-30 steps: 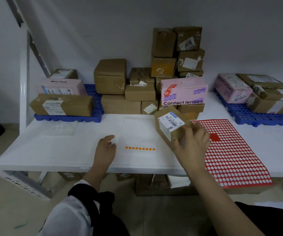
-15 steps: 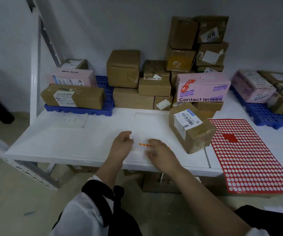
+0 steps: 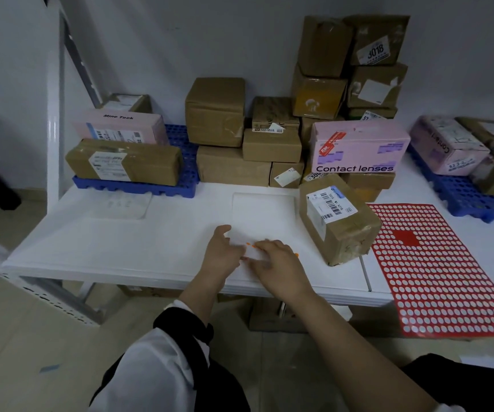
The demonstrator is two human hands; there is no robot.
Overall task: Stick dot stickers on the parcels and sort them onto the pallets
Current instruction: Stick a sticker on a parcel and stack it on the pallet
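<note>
A white sticker sheet (image 3: 265,209) lies flat on the table, with a row of orange dots (image 3: 248,243) near its front edge. My left hand (image 3: 223,251) rests its bent fingers on the sheet just left of the row. My right hand (image 3: 278,267) covers most of the row, fingertips down on the dots. Whether it pinches a dot is hidden. A brown parcel (image 3: 341,221) with a barcode label stands tilted on the table just right of my right hand, apart from it. The left blue pallet (image 3: 138,187) and the right blue pallet (image 3: 471,203) each hold parcels.
A red sticker sheet (image 3: 436,269) full of white holes lies at the right and overhangs the table's front edge. Several brown parcels and a pink "Contact lenses" box (image 3: 358,150) are stacked against the back wall. A white shelf post (image 3: 53,138) stands at the left.
My right hand let go of the brown parcel and moved left onto the row of orange dots. My left hand shifted right to the sheet. The camera has moved closer.
</note>
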